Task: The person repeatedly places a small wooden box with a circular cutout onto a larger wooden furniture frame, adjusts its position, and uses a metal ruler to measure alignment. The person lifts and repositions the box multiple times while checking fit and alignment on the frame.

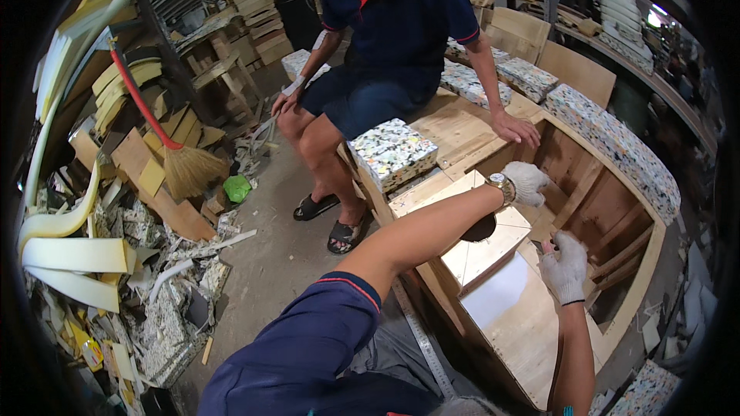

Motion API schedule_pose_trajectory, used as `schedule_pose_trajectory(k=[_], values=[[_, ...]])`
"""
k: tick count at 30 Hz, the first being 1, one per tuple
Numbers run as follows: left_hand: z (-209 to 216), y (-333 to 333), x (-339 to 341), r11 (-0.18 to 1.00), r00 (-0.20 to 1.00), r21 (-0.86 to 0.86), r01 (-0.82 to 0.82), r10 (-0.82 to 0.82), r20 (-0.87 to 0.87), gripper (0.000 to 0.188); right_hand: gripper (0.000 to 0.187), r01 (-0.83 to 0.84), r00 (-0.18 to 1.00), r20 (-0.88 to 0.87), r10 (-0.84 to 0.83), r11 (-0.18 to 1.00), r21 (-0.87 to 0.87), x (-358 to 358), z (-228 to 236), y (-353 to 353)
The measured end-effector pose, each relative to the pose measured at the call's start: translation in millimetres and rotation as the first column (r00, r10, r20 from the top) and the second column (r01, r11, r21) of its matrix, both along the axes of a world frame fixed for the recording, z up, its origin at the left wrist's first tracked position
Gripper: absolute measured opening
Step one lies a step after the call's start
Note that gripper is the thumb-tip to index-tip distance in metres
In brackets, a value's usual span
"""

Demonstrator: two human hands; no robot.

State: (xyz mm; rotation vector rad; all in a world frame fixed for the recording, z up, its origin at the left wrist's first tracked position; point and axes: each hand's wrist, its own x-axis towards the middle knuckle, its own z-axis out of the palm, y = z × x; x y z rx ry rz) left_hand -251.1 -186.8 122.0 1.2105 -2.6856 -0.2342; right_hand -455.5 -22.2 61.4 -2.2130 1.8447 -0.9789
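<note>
Pale wood filled the lower right, and there sat the holed panel (505,233), just right of centre, on the wooden frame (580,194)! The gloved left hand (527,183) reached over it, fingers curled at the frame's inner side; whether they gripped anything, I couldn't tell. The gloved right hand (566,266) hung lower, fingers bent near the panel's corner, its grip unclear too. Up top, a seated co-worker's bare hand (515,128) rested on the rim.

Matt wooden frame (582,191), cloth gloves (567,271)
</note>
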Motion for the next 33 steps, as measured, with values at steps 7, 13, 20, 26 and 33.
schedule_pose_trajectory(k=[7, 13, 20, 26, 33], values=[[1, 1, -1, 0.999, 0.999, 0.049, 0.005, -0.007, 0.040, 0.046, 0.042, 0.060, 0.996, 0.052, -0.069, 0.987, 0.149, 10, 21, 14], [0, -2, -7, 0.999, 0.998, 0.043, 0.016, -0.019, 0.066, 0.049, 0.027, -0.230, 0.850, 0.524, -0.054, 0.857, 0.462, -9, 9, 0], [2, -2, -7, 0.998, 0.996, 0.058, 0.006, -0.011, 0.085, 0.053, 0.023, -0.380, 0.808, 0.589, 0.031, 0.790, 0.480, -37, -14, -20], [-8, -9, -8, 0.998, 0.998, 0.047, 0.043, -0.045, 0.048, 0.052, 0.026, -0.424, 0.764, 0.644, 0.047, 0.789, 0.445, -37, -15, -19], [-17, -12, -5, 0.999, 0.998, 0.023, 0.043, -0.044, 0.041, 0.048, 0.030, -0.428, 0.756, 0.654, -0.026, 0.737, 0.524, -35, -15, -19]])
